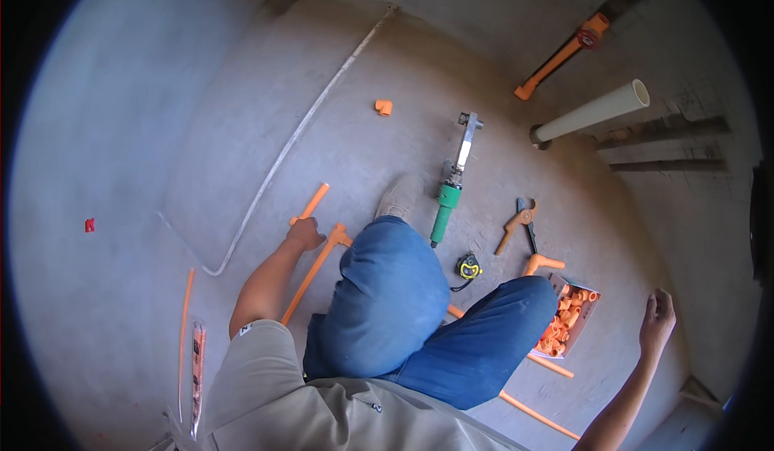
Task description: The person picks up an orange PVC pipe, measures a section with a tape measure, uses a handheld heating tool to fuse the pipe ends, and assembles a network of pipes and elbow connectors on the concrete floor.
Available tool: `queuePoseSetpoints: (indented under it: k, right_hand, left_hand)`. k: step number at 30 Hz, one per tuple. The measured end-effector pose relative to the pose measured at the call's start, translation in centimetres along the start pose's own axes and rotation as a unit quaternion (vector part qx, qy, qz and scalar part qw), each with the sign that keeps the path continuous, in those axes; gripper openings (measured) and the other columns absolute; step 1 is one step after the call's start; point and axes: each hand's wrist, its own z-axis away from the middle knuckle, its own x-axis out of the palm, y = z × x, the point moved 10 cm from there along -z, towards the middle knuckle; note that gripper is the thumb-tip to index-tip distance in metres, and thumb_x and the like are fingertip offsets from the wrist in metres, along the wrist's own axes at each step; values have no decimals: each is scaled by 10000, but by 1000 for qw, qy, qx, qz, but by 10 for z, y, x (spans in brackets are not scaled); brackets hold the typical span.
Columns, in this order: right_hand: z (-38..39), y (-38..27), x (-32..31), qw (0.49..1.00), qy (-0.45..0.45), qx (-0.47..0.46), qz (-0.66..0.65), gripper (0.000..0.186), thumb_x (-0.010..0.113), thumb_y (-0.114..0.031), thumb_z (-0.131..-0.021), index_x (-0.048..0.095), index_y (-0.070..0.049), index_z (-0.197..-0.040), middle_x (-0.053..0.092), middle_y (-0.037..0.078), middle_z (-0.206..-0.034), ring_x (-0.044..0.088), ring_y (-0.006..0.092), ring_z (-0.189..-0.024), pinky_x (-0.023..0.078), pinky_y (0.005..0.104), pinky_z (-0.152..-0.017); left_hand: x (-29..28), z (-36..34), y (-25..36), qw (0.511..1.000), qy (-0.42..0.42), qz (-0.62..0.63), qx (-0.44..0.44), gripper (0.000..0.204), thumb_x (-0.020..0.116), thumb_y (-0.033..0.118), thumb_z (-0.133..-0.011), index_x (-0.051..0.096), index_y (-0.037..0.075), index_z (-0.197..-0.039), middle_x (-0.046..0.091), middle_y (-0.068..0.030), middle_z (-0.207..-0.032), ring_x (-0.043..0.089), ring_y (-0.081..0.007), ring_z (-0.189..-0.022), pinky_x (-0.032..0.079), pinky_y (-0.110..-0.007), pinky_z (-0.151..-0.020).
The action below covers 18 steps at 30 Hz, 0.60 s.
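Note:
My left hand [305,233] is closed around the lower end of a short orange pipe [315,200], just left of my raised knee. A bit of orange also shows at the left side of that hand. Close beside it, a longer orange pipe [310,282] with a tee fitting [340,233] at its upper end slants past my forearm. Far to the right, my right hand [659,312] is held with its fingers curled; whether anything is in them is hidden. Nearest to that hand stands a box [582,329] of loose orange fittings [564,322], partly behind my knee.
A green-handled pipe welding tool [447,201] lies ahead, near a tape measure [468,266] and a pipe cutter [517,225]. An orange elbow [383,108] lies farther off. A white pipe [597,112] rises at right. More orange pipes [540,415] lie beside my leg.

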Motion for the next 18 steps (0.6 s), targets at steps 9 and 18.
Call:
queuePoseSetpoints:
  k: [9,18]
  right_hand:
    - [-32,-23,72,975,-166,-57,134,203,662,-68,-873,670,-4,-1066,672,182,-776,662,359,-734,521,446,-718]
    - [0,-50,184,939,-309,-104,104,191,665,-62,-871,657,-10,-1055,667,149,-774,661,319,-703,514,420,-659]
  left_hand:
    - [40,-34,-92,923,109,306,-207,863,801,348,-803,385,43,-1495,557,-224,-1409,556,-364,-1292,466,-405,-1077]
    - [107,-73,-155,758,217,537,-301,534,679,251,-944,499,92,-1421,610,-171,-1344,601,-308,-1225,483,-391,-1030]
